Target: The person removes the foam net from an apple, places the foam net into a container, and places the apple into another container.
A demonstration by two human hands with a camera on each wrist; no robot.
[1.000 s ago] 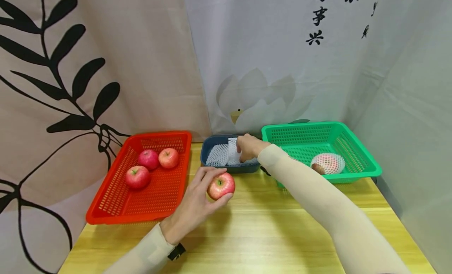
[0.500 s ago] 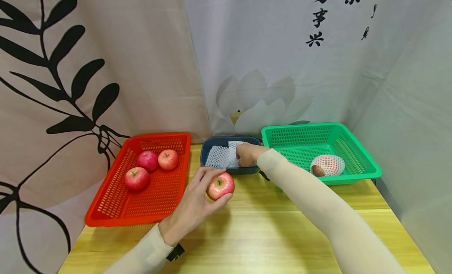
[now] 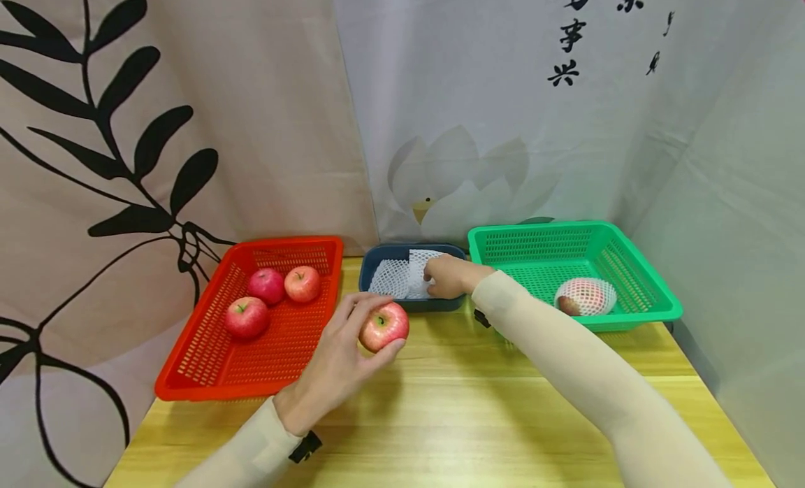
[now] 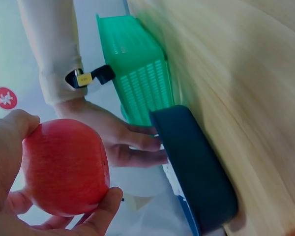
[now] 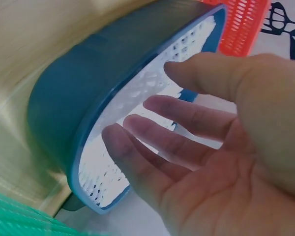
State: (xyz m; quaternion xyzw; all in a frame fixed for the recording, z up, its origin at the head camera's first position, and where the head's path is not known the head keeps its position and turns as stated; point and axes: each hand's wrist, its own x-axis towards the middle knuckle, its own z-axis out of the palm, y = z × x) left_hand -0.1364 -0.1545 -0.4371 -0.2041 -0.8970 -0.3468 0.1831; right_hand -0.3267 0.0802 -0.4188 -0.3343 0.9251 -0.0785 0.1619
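My left hand [image 3: 333,369] holds a red apple [image 3: 385,328] between thumb and fingers, above the table in front of a small dark blue tub [image 3: 428,305]. White foam net sleeves [image 3: 390,278] lie in the tub, one standing higher beside my right hand [image 3: 455,276]. In the right wrist view, the right thumb [image 5: 201,73] is spread apart from the loosely bent fingers, which reach over the tub's opening close to the netting [image 5: 142,98]. Nothing shows between thumb and fingers there. The left wrist view shows the apple [image 4: 64,167] from its side, fingertips around it.
A red basket [image 3: 302,386] on the left holds three apples [image 3: 247,317]. To the right, a green basket [image 3: 641,313] contains one fruit in a pinkish-white foam net [image 3: 586,296]. Behind the wooden table [image 3: 478,418] hangs a printed cloth [image 3: 440,75].
My left hand has shifted slightly left with the apple. The right hand has risen a little out of the tub and moved slightly right, with its fingers still near the netting.
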